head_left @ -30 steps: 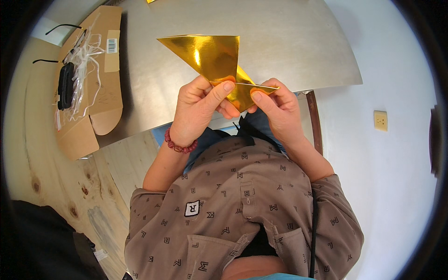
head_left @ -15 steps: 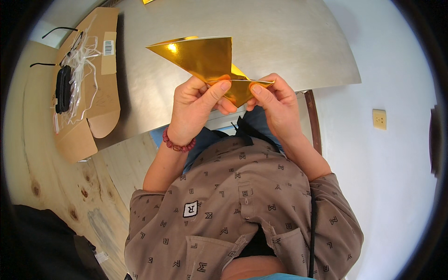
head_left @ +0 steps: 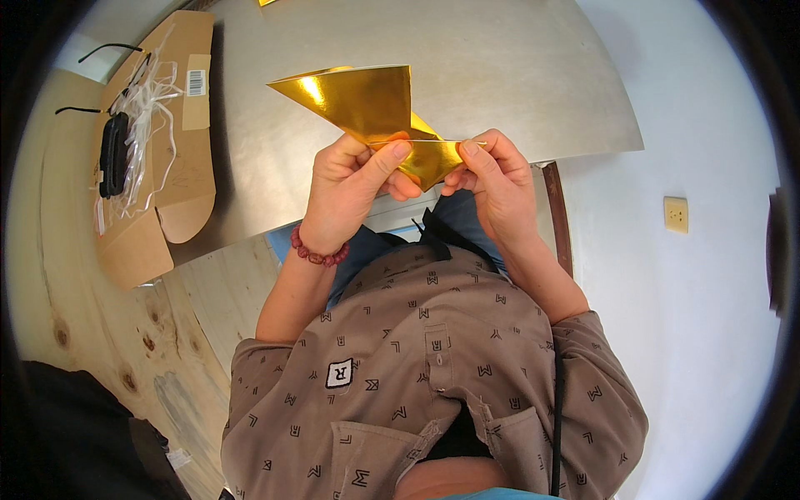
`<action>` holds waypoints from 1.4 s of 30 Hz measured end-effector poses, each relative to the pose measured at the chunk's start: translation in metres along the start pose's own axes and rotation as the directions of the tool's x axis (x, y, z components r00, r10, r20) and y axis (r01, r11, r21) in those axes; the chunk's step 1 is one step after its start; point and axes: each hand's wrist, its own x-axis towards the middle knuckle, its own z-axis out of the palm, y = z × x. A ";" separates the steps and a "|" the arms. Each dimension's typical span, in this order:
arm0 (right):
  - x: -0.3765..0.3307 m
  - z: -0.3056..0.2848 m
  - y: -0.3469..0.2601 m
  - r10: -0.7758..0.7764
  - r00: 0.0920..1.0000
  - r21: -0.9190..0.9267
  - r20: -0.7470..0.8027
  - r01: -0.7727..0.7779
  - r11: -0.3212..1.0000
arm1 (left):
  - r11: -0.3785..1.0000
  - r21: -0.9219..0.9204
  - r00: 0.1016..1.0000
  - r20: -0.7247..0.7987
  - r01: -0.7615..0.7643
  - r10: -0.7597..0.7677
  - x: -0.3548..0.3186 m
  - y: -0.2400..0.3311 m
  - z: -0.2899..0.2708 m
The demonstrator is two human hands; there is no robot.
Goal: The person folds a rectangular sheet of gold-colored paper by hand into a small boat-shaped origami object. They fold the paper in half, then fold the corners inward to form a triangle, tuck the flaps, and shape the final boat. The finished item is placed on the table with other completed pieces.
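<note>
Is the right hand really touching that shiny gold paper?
Touching. The head view shows the right hand pinching the gold paper near its right end, with the thumb overlapping its edge.

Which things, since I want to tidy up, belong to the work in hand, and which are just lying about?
Belongs:
folded gold sheet, held by left hand and right hand
perhaps the gold piece beyond

Lying about:
cardboard
eyeglasses
black case
pale strips

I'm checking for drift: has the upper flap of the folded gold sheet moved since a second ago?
Yes, slightly left: the gold sheet's upper flap now sits a little farther from the beige wall socket.
</note>
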 end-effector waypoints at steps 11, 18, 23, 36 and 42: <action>0.002 0.005 -0.002 0.017 0.999 0.147 -0.029 -0.013 0.989 | 0.999 0.032 1.000 0.008 -0.018 0.018 0.001 0.000 0.000; -0.003 0.008 -0.003 0.025 1.000 -0.133 0.007 -0.023 0.991 | 1.000 0.002 0.999 -0.046 0.007 -0.007 0.000 0.001 0.003; -0.003 0.004 -0.004 -0.023 0.998 -0.169 0.053 0.032 0.985 | 1.000 -0.008 0.999 -0.041 0.026 -0.026 0.002 0.004 0.000; 0.003 -0.004 -0.006 0.010 0.999 -0.171 0.045 -0.002 0.985 | 0.991 -0.065 0.994 0.010 0.113 -0.113 0.009 0.015 0.004; 0.003 -0.009 -0.012 0.099 0.992 -0.171 0.078 -0.085 0.982 | 0.991 0.049 0.992 0.001 0.124 -0.124 0.012 0.015 0.002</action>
